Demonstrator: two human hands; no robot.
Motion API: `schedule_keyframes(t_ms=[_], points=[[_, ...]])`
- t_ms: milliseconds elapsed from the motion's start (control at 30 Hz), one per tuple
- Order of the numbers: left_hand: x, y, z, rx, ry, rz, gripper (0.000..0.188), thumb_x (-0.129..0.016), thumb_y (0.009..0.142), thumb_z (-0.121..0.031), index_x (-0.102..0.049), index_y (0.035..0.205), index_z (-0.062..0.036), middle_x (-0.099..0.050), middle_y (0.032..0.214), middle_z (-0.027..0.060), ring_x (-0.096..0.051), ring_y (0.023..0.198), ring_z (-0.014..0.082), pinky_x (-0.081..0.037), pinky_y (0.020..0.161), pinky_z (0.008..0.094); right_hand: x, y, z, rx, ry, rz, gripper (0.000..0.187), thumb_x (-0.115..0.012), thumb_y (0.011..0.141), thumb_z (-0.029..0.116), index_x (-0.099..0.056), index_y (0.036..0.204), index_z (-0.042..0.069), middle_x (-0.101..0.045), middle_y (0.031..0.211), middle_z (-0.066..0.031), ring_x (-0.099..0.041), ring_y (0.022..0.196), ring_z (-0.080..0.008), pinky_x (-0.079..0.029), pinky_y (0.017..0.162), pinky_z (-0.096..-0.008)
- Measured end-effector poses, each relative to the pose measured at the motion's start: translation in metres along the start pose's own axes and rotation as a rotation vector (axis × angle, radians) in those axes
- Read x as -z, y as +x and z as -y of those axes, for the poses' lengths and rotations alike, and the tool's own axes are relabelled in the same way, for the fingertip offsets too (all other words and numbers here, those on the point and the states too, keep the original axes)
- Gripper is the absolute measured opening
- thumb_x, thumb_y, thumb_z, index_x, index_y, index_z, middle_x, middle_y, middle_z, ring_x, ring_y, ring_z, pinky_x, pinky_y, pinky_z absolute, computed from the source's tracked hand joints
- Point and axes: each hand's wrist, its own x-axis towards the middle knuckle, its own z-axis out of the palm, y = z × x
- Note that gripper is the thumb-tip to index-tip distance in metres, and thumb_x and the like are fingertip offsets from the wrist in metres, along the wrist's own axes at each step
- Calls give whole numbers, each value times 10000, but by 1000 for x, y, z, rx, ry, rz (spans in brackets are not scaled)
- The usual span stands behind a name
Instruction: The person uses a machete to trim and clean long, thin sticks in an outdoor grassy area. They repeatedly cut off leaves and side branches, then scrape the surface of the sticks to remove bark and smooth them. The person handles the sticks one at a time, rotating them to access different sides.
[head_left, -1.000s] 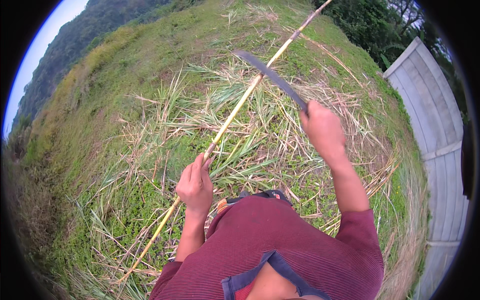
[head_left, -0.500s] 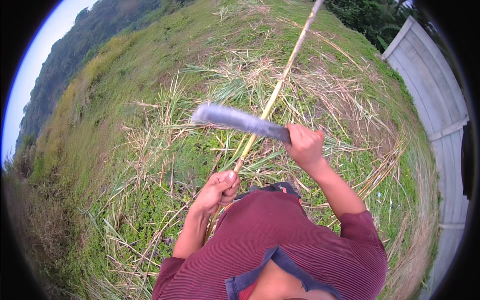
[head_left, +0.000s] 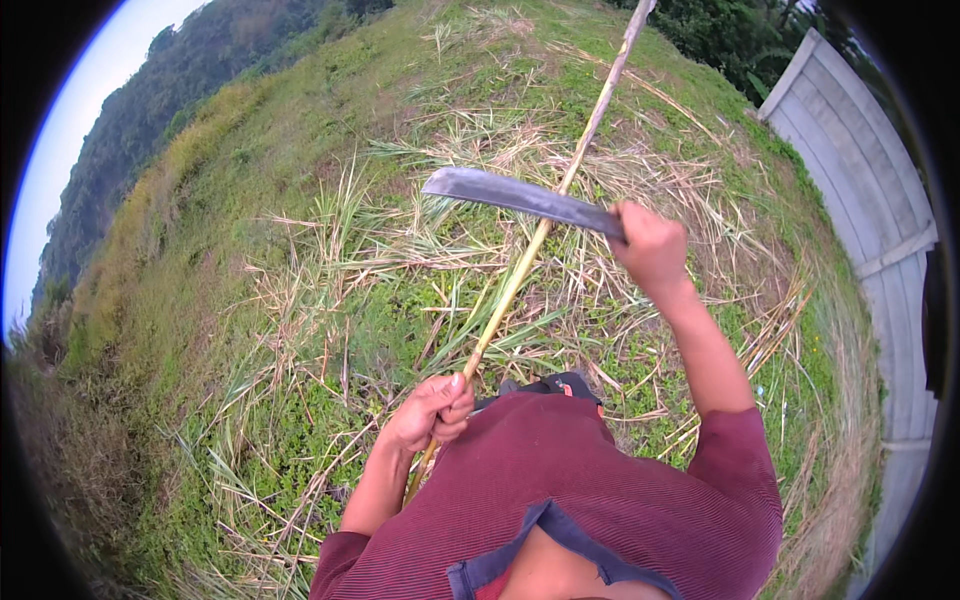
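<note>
My left hand [head_left: 432, 412] is wrapped round the lower part of a long, yellowish sugarcane stalk [head_left: 515, 284]. From that fist the stalk slants up and away to the right, paler and greyer toward its far end. My right hand [head_left: 652, 247] grips a machete [head_left: 510, 194] at its near end; the handle is hidden in my fingers. Its broad dark blade points left and crosses over the stalk well above my left hand. Whether blade and stalk touch, I cannot tell.
Cut leaves and dry straw [head_left: 660, 180] lie scattered over the green ground ahead. Several thin stalks [head_left: 770, 335] lie to the right. A grey panel wall [head_left: 850, 150] runs along the right side. Wooded hills [head_left: 150, 130] rise at the far left.
The machete and my right hand have moved up and away along the stalk, toward the right. The blade, blurred before, is now sharp. My left hand has dipped slightly, still round the stalk.
</note>
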Motion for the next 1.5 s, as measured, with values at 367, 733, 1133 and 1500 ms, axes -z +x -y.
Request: schedule_keyframes(t_ms=[367, 733, 1133, 1500], points=[[4, -7, -2, 4, -108, 111, 396, -397, 1034, -404, -400, 758, -119, -232, 574, -74, -166, 432, 37, -122, 377, 212, 17, 10, 16, 319, -113, -40, 39, -650, 805, 113, -615, 799, 96, -581, 592, -35, -600, 493, -172, -447, 460, -317], [7, -8, 7, 36, -233, 180, 405, -363, 1038, -427, -384, 769, -125, -229, 559, -62, -157, 414, 39, -115, 358, 228, 12, 11, 14, 262, -147, -4, 70, -668, 809, 145, -640, 860, 105, -588, 593, -31, -604, 500, -191, -422, 461, -346], [15, -21, 20, 108, -186, 181, 422, -381, 1035, -425, -378, 746, -117, -225, 572, -74, -168, 419, 36, -121, 365, 224, -3, 49, -45, -102, -201, 104, 78, -633, 873, 166, -635, 897, 92, -648, 654, -75, -647, 561, -241, -495, 514, -399], [27, -41, 33, 171, -99, 120, 423, -407, 1027, -432, -386, 748, -116, -226, 573, -70, -165, 437, 41, -120, 383, 229, 5, 60, -76, -194, -136, 180, 110, -640, 859, 158, -622, 925, 72, -654, 713, -170, -652, 635, -359, -511, 580, -478]])
